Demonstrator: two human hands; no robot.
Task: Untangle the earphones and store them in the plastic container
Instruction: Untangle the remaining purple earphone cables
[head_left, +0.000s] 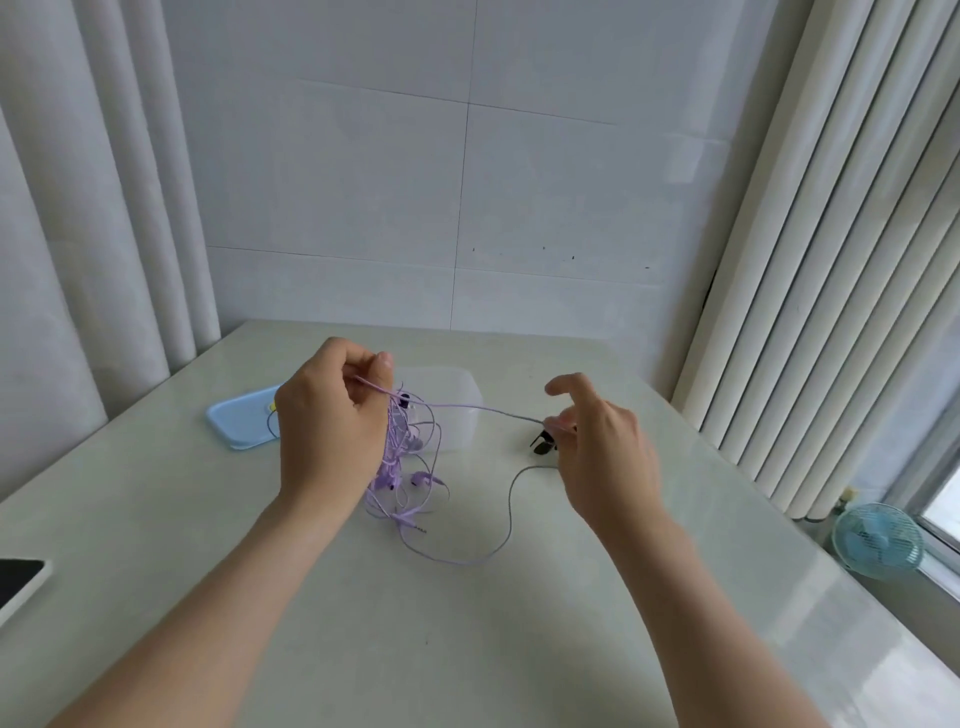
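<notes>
Earphones (402, 470) hang in a clump gripped by the left hand (330, 421) while the right hand (602, 452) pinches one wire (498, 410), and a hard pull could tighten the knots.

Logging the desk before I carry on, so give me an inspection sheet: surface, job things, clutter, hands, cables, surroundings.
Surface: pale glossy table.
Job's things: purple earphones tangled, hanging from left hand; clear container behind, lid off, lying to its left.
Clutter: phone at left edge; small black object by right hand, unidentifiable.
Hands: left hand grips the tangle; right hand pinches one strand.
Cables: strand taut between hands; loop trails on table.
Surroundings: tiled wall, curtains, small fan at right.
</notes>
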